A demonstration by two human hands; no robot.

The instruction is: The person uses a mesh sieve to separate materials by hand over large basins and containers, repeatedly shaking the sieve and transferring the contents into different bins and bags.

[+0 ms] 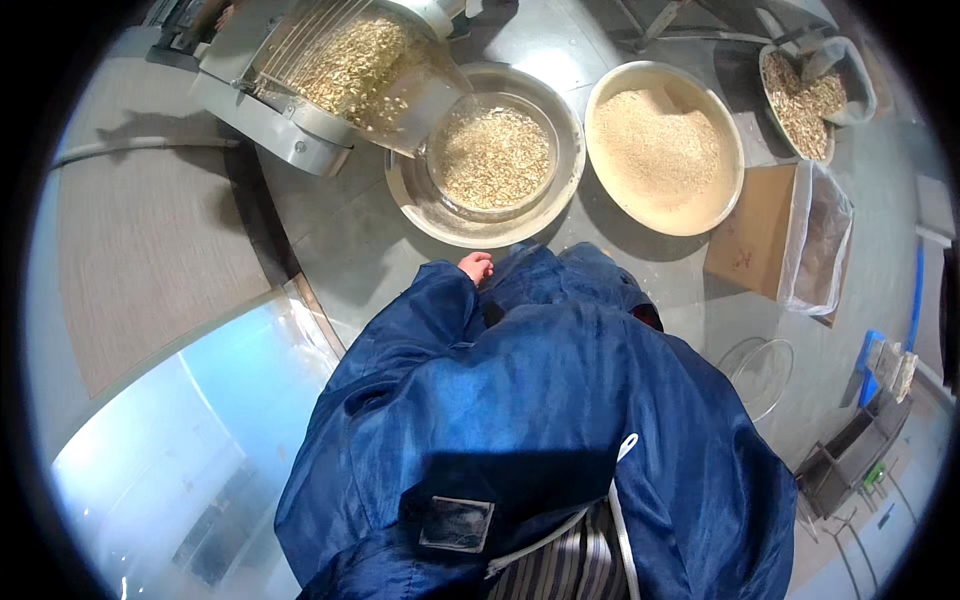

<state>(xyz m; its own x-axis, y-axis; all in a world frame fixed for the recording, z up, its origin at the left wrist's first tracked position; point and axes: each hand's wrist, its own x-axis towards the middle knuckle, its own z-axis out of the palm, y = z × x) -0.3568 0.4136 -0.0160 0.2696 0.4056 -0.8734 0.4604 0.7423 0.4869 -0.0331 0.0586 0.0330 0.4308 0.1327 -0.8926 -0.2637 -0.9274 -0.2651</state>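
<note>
My left hand rests close to my body, its fingers loosely curled by my blue jacket; whether it holds anything is hard to see. Just beyond it stands a large round basin, with a sieve-like round vessel full of pale flakes inside. A metal machine's chute leans over that vessel, and more flakes lie in the machine behind wire bars. To the right, a cream basin holds fine tan crumbs. My right hand is out of view.
A cardboard box with a clear plastic liner stands at the right. Beyond it, two tubs hold coarse brown flakes. A clear round item lies on the floor. At the left are a brown panel and a dark-edged step or frame.
</note>
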